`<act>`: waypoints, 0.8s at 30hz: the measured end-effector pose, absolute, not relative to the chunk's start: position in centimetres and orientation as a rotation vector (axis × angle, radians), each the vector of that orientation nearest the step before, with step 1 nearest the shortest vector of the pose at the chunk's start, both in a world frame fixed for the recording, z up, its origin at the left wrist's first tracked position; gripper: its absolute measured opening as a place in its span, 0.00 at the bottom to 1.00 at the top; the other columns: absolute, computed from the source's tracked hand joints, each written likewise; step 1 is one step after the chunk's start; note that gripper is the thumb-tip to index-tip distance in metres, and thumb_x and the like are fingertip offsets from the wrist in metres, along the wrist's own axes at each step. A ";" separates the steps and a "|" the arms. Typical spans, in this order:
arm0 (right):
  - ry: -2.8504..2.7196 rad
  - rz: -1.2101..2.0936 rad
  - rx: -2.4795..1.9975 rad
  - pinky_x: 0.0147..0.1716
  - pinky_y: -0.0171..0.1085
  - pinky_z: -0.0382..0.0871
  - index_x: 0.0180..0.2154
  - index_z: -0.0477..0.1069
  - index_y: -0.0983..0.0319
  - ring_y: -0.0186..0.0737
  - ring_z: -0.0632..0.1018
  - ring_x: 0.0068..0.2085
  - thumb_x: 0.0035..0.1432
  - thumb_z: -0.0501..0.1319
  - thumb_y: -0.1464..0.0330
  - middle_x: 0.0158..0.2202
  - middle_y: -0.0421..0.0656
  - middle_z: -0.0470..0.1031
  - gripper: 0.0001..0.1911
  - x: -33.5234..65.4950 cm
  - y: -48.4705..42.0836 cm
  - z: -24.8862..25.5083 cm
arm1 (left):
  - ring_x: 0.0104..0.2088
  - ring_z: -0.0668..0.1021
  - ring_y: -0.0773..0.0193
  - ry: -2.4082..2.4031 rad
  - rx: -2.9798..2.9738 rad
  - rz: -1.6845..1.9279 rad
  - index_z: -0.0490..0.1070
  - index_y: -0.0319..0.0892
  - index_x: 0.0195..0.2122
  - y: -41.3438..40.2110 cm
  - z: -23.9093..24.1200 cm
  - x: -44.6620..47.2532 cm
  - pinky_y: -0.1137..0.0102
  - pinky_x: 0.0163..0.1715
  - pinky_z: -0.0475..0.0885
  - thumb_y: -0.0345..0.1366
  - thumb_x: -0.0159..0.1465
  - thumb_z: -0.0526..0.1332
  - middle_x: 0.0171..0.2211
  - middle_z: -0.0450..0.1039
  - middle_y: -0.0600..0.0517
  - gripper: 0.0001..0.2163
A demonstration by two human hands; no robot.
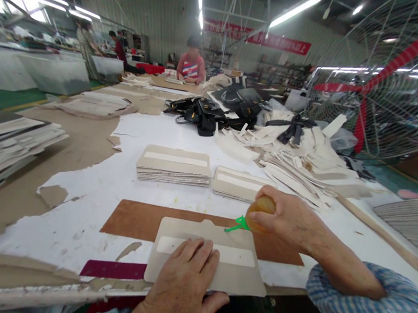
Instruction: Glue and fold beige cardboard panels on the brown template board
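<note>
My left hand [184, 282] lies flat with its fingers stretched over a beige panel [236, 277] that has a white strip across it. The panel rests at the table's front edge, partly over a brown strip [133, 219]. In my right hand [283, 215] is a round amber glue bottle [262, 211], gripped by the fingers and tilted. Its green nozzle [236, 225] points down and left at the panel's upper edge; whether the tip touches cannot be made out. Beyond it sit a stack of similar panels [173, 169] and a smaller stack [234, 182].
A maroon strip [114, 270] lies by the front edge. Layered sheets [4, 147] are piled at left. Black bags [204, 112] and pale offcuts [301, 162] heap up farther back. At right stands a large fan [366, 90]. A person [192, 64] works at the far end.
</note>
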State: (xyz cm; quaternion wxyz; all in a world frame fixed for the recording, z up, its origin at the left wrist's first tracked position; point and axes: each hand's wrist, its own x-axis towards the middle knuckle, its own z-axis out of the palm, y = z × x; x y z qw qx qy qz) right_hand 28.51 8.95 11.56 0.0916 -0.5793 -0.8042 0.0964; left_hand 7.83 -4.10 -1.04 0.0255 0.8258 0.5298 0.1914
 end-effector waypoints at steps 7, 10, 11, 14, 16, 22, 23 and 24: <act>-2.329 0.318 -1.808 0.29 0.38 0.58 0.35 0.69 0.56 0.43 0.73 0.30 0.56 0.62 0.63 0.27 0.40 0.75 0.06 30.5 8.6 11.8 | 0.60 0.75 0.42 1.643 2.570 0.627 0.73 0.39 0.60 -4.1 -1.2 7.7 0.45 0.61 0.74 0.55 0.66 0.65 0.61 0.74 0.42 0.29; -2.303 0.342 -1.819 0.28 0.38 0.58 0.34 0.69 0.56 0.42 0.73 0.29 0.56 0.61 0.62 0.26 0.39 0.74 0.05 31.5 8.7 11.5 | 0.59 0.75 0.42 1.645 2.574 0.650 0.73 0.40 0.60 -4.0 -1.3 7.7 0.45 0.60 0.74 0.54 0.66 0.66 0.61 0.75 0.42 0.29; -2.285 0.358 -1.826 0.28 0.38 0.58 0.34 0.69 0.56 0.42 0.73 0.29 0.56 0.60 0.62 0.26 0.39 0.74 0.05 32.0 8.7 11.3 | 0.59 0.75 0.42 1.643 2.579 0.656 0.73 0.40 0.60 -3.9 -1.3 7.6 0.45 0.60 0.75 0.54 0.65 0.66 0.61 0.75 0.42 0.28; -2.218 0.413 -1.842 0.27 0.38 0.58 0.35 0.71 0.56 0.42 0.74 0.29 0.56 0.61 0.61 0.25 0.38 0.75 0.07 33.2 8.9 10.7 | 0.58 0.76 0.41 1.639 2.605 0.674 0.74 0.39 0.59 -3.9 -1.3 7.6 0.45 0.58 0.76 0.54 0.65 0.66 0.60 0.76 0.42 0.28; -2.176 0.444 -1.860 0.27 0.38 0.60 0.35 0.72 0.56 0.42 0.75 0.29 0.54 0.63 0.61 0.25 0.38 0.76 0.08 34.0 9.0 10.2 | 0.58 0.77 0.41 1.641 2.617 0.684 0.75 0.39 0.59 -3.9 -1.3 7.6 0.45 0.58 0.76 0.54 0.65 0.67 0.59 0.76 0.42 0.28; -2.102 0.498 -1.870 0.29 0.39 0.63 0.35 0.73 0.56 0.44 0.76 0.31 0.53 0.63 0.59 0.26 0.38 0.77 0.09 35.2 9.0 9.6 | 0.57 0.77 0.41 1.643 2.636 0.714 0.75 0.38 0.58 -3.9 -1.2 7.6 0.45 0.58 0.77 0.52 0.63 0.69 0.58 0.77 0.41 0.28; -2.087 0.505 -1.872 0.29 0.39 0.63 0.35 0.73 0.55 0.44 0.76 0.31 0.52 0.63 0.59 0.25 0.37 0.77 0.10 35.4 8.9 9.6 | 0.57 0.77 0.42 1.642 2.640 0.718 0.75 0.38 0.58 -3.9 -1.2 7.6 0.46 0.57 0.77 0.52 0.63 0.69 0.58 0.77 0.41 0.28; -2.072 0.515 -1.871 0.29 0.39 0.63 0.36 0.73 0.55 0.44 0.76 0.30 0.52 0.63 0.58 0.25 0.37 0.77 0.11 35.6 8.9 9.5 | 0.57 0.77 0.42 1.640 2.645 0.721 0.75 0.38 0.57 -3.9 -1.1 7.6 0.46 0.57 0.77 0.52 0.63 0.69 0.58 0.77 0.41 0.27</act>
